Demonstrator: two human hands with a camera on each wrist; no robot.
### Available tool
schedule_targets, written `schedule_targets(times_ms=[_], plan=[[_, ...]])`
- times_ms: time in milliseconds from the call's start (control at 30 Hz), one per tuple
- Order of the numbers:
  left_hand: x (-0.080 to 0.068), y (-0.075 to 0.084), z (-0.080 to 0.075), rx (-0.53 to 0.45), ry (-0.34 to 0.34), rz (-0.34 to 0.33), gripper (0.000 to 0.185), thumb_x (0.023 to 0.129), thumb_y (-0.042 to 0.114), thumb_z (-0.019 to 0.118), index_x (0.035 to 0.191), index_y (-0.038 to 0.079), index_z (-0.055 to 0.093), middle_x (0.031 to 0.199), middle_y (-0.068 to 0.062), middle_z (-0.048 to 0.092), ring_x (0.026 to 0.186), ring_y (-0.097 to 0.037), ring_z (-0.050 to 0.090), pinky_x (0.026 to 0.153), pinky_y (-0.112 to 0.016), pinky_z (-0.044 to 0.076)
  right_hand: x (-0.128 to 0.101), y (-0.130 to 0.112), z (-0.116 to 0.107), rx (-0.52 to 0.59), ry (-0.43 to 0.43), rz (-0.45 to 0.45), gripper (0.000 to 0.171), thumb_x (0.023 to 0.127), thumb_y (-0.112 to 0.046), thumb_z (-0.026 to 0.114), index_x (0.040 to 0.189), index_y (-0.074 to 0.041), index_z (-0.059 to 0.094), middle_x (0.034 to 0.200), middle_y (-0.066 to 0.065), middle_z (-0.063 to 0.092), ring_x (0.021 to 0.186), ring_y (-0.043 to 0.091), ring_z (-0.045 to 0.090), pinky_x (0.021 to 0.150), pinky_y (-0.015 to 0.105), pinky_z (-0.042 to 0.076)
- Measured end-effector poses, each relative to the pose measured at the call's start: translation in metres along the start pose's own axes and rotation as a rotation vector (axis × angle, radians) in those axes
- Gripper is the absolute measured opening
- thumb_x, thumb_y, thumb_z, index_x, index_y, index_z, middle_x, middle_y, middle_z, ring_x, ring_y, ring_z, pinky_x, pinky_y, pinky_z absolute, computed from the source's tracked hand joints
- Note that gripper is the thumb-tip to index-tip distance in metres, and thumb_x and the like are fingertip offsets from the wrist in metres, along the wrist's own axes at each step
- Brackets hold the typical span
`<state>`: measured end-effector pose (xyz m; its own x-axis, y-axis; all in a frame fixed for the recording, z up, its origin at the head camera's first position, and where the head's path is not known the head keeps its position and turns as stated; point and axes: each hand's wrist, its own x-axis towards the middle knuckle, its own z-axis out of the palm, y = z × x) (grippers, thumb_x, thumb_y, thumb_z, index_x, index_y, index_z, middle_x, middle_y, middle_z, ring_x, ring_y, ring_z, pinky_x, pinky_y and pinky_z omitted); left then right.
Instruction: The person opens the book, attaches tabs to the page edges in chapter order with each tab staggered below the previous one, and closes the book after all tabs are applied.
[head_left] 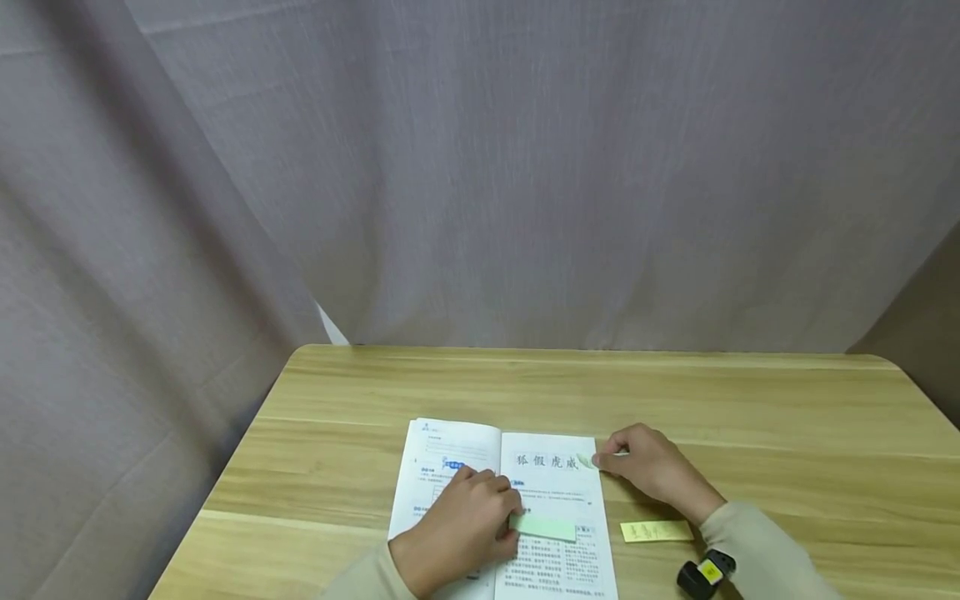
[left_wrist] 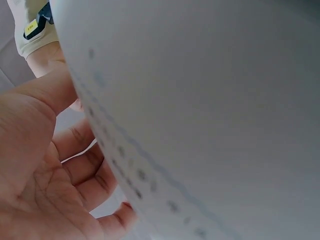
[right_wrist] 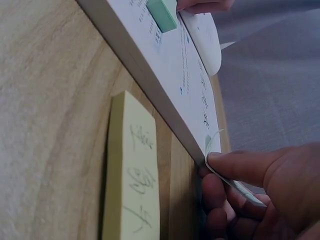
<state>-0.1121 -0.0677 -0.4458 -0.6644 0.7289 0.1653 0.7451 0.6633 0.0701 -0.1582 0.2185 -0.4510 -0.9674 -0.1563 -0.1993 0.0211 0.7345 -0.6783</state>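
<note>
One pale green slip (head_left: 584, 460) is at the far right corner of the right page of an open book (head_left: 551, 442); the right hand (head_left: 652, 467) pinches it between thumb and fingers, lying just to the slip's right, off the page edge. From the fingertips the slip points left and slightly far, its free end bent up beside the last of four large printed characters. One green pad (head_left: 546, 527) is over the middle of the same page, to the right of the left hand (head_left: 468, 525), whose curled fingers and thumb hold its left end; the thumb tip is hidden in the left wrist view. The pad's long axis runs left to right, its right end slightly nearer. One yellow pad (head_left: 657, 532) with handwriting lies on the wooden table (head_left: 315, 467), right of the book and on the near side of the right hand, apart from both, its long axis also left to right. The single book's spine runs near to far.
</note>
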Motion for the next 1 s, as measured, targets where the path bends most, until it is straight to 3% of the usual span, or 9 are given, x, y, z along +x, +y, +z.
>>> schedule_targets(times_ms=[300, 500, 833, 1000], plan=[[0.0, 0.001, 0.0, 0.008, 0.025, 0.013, 0.011, 0.08, 0.026, 0.085, 0.088, 0.022, 0.078, 0.085, 0.014, 0.068, 0.071, 0.001, 0.05, 0.072, -0.023, 0.042, 0.001, 0.001, -0.004, 0.028, -0.044, -0.021, 0.026, 0.095, -0.022, 0.078, 0.075, -0.009, 0.07, 0.08, 0.0, 0.062, 0.071, 0.018, 0.05, 0.066, 0.031, 0.041], [-0.001, 0.001, -0.001, 0.011, 0.011, 0.005, 0.012, 0.081, 0.027, 0.086, 0.089, 0.022, 0.079, 0.085, 0.014, 0.068, 0.073, 0.0, 0.053, 0.074, -0.024, 0.045, 0.011, 0.0, -0.01, 0.021, -0.135, -0.033, 0.043, 0.092, -0.025, 0.082, 0.059, -0.012, 0.057, 0.058, -0.006, 0.043, 0.054, 0.01, 0.034, 0.051, 0.023, 0.026], [0.002, 0.003, -0.001, 0.014, 0.004, -0.005, 0.012, 0.081, 0.027, 0.086, 0.09, 0.022, 0.08, 0.087, 0.013, 0.07, 0.073, 0.0, 0.053, 0.074, -0.024, 0.044, 0.028, -0.017, -0.019, -0.313, -0.195, 0.011, 0.057, 0.083, -0.058, 0.084, 0.053, -0.014, 0.062, 0.048, -0.004, 0.059, 0.047, 0.009, 0.04, 0.05, 0.025, 0.031], [0.001, 0.003, -0.002, 0.009, 0.005, -0.007, 0.013, 0.08, 0.028, 0.087, 0.089, 0.022, 0.079, 0.084, 0.014, 0.068, 0.072, 0.001, 0.053, 0.073, -0.023, 0.043, 0.031, -0.016, -0.02, -0.306, -0.24, 0.015, 0.059, 0.086, -0.062, 0.079, 0.056, -0.013, 0.065, 0.048, -0.003, 0.062, 0.045, 0.008, 0.043, 0.053, 0.026, 0.037]])
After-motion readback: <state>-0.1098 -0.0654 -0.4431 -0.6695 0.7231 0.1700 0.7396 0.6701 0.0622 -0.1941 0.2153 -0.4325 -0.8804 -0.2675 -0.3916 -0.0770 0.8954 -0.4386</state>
